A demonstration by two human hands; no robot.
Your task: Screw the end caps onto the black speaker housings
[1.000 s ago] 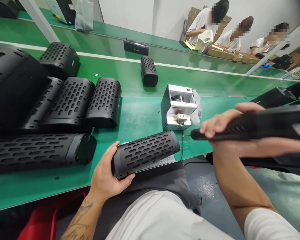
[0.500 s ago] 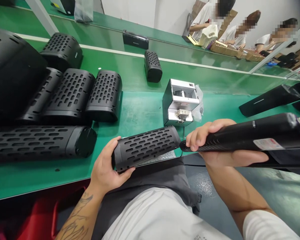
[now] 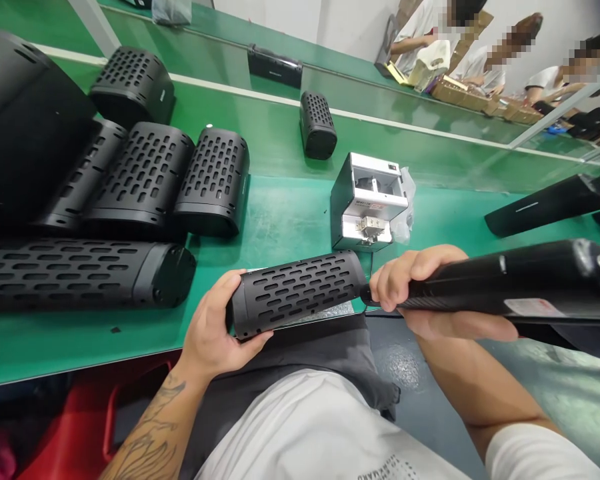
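My left hand point(image 3: 215, 323) is closed around the left end of a black slotted housing point(image 3: 300, 290), thumb below and fingers above. The housing lies tilted at the front edge of the green table, its right end slightly raised over a piece of bubble wrap point(image 3: 330, 312). My right hand point(image 3: 415, 287) grips a black electric screwdriver point(image 3: 520, 283) with a white-and-red label, held nearly level. The screwdriver's narrow front end meets the right end of the housing; its tip is hidden there.
Several more slotted housings point(image 3: 213, 180) stand and lie at left. Behind the work sits a silver screw feeder point(image 3: 367, 200), with a plastic bag point(image 3: 405, 207) beside it. A black tube-shaped body point(image 3: 540, 207) is at right. Co-workers point(image 3: 430, 30) sit across the line.
The view has shifted a little, so the background sits slightly further right and higher. Both hands keep their grips; the screwdriver's rear end appears slightly lower.
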